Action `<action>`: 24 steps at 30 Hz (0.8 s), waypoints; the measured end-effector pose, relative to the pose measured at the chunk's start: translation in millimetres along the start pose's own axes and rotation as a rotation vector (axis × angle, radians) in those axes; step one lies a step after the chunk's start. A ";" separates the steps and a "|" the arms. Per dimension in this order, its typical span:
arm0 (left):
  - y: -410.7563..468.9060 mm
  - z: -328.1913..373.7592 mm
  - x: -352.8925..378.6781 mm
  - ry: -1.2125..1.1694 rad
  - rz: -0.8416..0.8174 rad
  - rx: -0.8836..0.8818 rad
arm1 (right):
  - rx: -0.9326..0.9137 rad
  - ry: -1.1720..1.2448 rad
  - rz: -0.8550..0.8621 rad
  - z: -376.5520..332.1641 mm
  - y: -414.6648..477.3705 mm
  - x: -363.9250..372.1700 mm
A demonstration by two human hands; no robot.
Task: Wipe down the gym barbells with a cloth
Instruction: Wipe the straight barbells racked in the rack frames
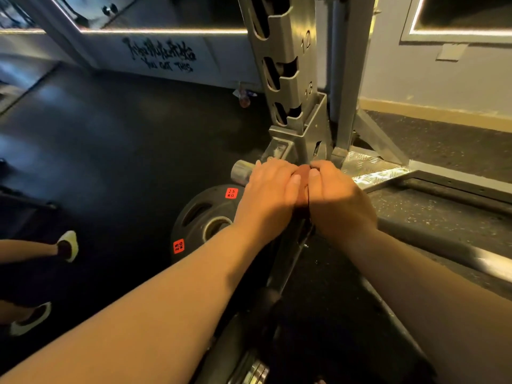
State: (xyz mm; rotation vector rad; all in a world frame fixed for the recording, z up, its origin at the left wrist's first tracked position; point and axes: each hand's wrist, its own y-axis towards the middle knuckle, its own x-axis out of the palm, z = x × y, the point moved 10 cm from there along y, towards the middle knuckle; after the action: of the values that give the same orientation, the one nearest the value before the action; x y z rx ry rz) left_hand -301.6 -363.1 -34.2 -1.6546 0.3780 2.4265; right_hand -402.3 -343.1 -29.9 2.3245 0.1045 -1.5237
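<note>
**A:** Head view. Where is the bar, and who has it?

**B:** The barbell sits low at the foot of the rack upright. Only its chrome end shows, sticking out left of the hands. The left hand has its fingers curled over the bar. The right hand is clenched just beside it, thumbs almost touching.

**A:** And the cloth?

**B:** The rust-brown cloth is bunched between the two thumbs and tucked under the right palm, so the right fingers are grasping it against the steel. I can't tell whether it also runs under the left palm.

**A:** Why two hands so close together?

**B:** My guess is that the left steadies the bar so it doesn't roll while the right bears down with the cloth. Both arms are stretched far forward, which fits a bar parked this low.

**A:** Surface?

**B:** Dark rubber floor, speckled on the right. A 25 kg weight plate lies flat near-left of the hands. A diamond-tread metal plate lies right of the upright's base.

**A:** Room?

**B:** The light is dim and warm. The far wall has scrawled lettering under a strip light. A small bottle stands at the wall's foot. At the near-left edge are white shoes, which look like the person's own.
</note>
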 end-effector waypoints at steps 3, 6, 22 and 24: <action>-10.2 -39.9 -27.6 -0.040 0.179 -0.138 | -0.008 -0.067 0.015 -1.1 1.1 5.3; -10.1 -84.9 -32.5 -0.097 0.270 -0.556 | -0.008 -0.121 -0.039 -0.3 3.1 9.4; 10.8 -81.9 -33.4 0.030 0.100 -0.448 | 0.083 0.189 0.033 1.2 2.0 -0.1; 4.3 -34.3 -22.5 0.156 0.111 -0.150 | 0.154 0.262 0.050 10.5 1.9 1.9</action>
State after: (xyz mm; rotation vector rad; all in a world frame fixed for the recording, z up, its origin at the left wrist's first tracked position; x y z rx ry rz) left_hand -264.3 -377.9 -24.7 -1.9435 0.3248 2.4655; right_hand -410.1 -348.6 -34.9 2.6188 -0.0052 -1.2360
